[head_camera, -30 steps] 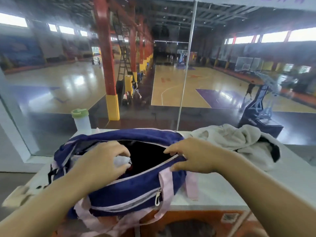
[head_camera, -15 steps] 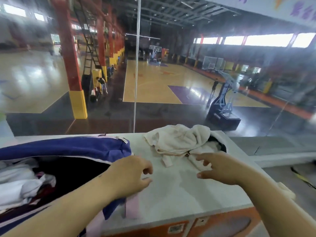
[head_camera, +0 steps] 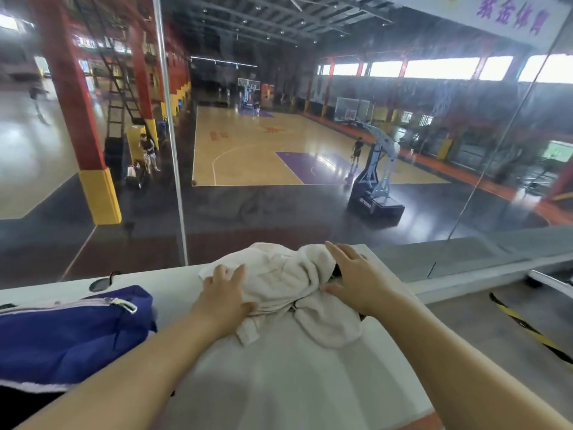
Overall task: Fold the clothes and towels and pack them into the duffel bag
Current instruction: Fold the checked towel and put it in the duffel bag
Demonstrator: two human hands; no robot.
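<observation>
Now off the duffel bag's mouth and onto the crumpled cream towel [head_camera: 279, 280], with the view swung right to follow. Sits heaped at the far edge of the white table [head_camera: 279, 383], just right of the bag. Not yet folded; hides something dark beneath its right side, too covered to name. Rests the left hand [head_camera: 224, 294] flat on the towel's left edge, fingers straight. Spreads the right hand [head_camera: 353, 280] over the right side, fingers fanned, pinching nothing. Shows the blue duffel bag [head_camera: 68, 336] at the left, its opening mostly cut off by the frame. Looks partway done: this pile left to fold and pack. Beyond the glass, a basketball court.
</observation>
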